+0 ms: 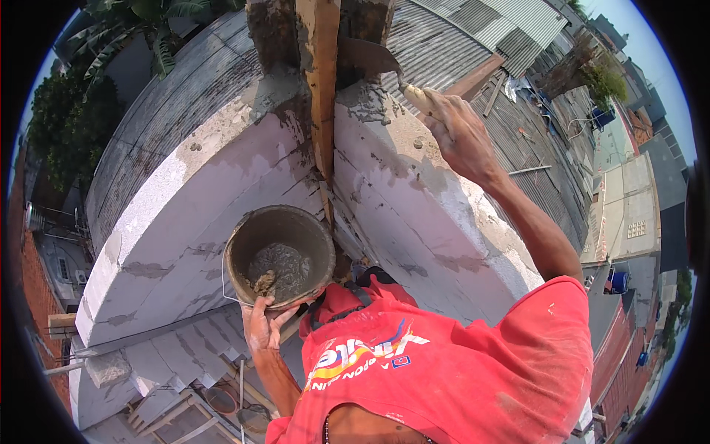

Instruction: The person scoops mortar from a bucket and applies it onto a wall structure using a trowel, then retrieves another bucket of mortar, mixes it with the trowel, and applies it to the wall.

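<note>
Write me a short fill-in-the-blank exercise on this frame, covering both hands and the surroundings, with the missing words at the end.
1. The left hand supports a round ____ with wet grey mortar inside.
2. The right hand grips a trowel by its ____.
3. The main colour of the person's shirt is ____.
4. The upright timber stands where two pale ____ meet in a corner.

Missing words: bucket; handle; red; walls.
</note>
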The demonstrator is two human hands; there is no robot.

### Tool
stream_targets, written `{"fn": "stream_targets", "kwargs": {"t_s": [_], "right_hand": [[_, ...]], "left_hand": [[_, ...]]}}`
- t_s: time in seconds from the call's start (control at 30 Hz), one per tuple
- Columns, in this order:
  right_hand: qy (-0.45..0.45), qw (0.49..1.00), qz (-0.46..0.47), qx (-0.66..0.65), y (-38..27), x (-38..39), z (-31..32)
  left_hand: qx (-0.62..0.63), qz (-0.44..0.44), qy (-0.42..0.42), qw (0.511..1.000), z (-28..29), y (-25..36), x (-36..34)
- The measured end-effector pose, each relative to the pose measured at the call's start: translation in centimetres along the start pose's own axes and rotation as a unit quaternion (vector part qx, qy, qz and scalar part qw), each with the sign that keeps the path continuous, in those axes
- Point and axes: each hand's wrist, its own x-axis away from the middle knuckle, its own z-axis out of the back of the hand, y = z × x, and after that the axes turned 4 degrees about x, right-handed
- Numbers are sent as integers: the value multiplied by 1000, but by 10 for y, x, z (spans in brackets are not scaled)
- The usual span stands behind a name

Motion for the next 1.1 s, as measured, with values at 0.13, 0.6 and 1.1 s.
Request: {"fn": "stream_targets", "kwargs": {"t_s": [0.13, 0.6, 1.1], "right_hand": [[81, 992, -41, -93, -18, 13, -6], [150, 962, -60, -222, -52, -41, -50], [72, 975, -14, -210, -50, -55, -46]], "left_hand": [[19, -7, 16, 1000, 6, -3, 0], [-5, 17, -25, 1000, 11, 0, -5], [-64, -5, -6, 998, 2, 3, -9]]}}
